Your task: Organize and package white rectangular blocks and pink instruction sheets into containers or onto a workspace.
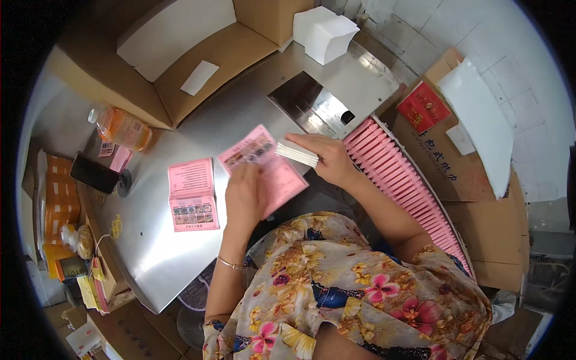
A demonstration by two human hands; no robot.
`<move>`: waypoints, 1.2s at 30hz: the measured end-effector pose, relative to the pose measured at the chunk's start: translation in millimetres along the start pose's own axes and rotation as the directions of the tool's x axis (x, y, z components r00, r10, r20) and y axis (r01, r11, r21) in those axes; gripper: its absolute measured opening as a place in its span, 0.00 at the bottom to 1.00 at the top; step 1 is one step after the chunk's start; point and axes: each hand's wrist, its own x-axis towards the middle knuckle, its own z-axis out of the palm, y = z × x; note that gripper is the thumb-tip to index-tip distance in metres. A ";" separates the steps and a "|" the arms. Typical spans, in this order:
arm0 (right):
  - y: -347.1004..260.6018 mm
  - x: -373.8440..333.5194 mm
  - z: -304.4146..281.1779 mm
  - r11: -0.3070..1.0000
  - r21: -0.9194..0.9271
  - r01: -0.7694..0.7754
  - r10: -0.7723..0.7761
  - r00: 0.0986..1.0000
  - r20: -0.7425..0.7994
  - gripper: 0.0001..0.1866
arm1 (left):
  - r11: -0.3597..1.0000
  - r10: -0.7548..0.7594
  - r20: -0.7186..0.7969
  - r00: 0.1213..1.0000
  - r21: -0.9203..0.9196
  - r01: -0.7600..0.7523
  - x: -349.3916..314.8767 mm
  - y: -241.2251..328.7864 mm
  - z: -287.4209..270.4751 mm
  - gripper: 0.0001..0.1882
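My left hand [245,191] is closed on a pink printed wrapper [283,185], which is tilted over the table's front edge and slightly blurred. In my right hand [332,158] is a small stack of folded white paper napkins [297,153], gripped between thumb and fingers just above the wrapper's upper right side. Left of my left hand, a pink printed sheet [192,186] with a crease across its middle lies flat on the metal table [156,258]. A dark, shiny metal plate [309,99] is set on the tabletop beyond my right hand.
A long row of pink packs [408,189] runs along my right side. An open cardboard box [222,51] stands at the back, with white paper stacks [326,35] beside it. At the left are an orange drink bottle [123,128] and a black phone [94,173].
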 end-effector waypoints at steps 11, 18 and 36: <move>-5.8 -3.5 15.6 0.867 -0.095 0.489 -0.449 0.849 0.277 0.22 | 0.971 0.046 0.179 0.983 0.224 -0.086 -11.4 -5.2 -3.5 0.32; 12.3 11.7 -4.7 0.791 -0.402 0.461 -0.260 0.848 0.461 0.25 | 0.988 0.006 0.044 0.999 0.156 -0.013 -2.1 -4.5 17.6 0.37; 86.7 62.8 -25.6 0.649 -0.739 0.181 0.227 0.881 0.415 0.09 | 0.999 0.033 -0.090 0.995 -0.028 -0.035 4.6 -2.5 28.4 0.22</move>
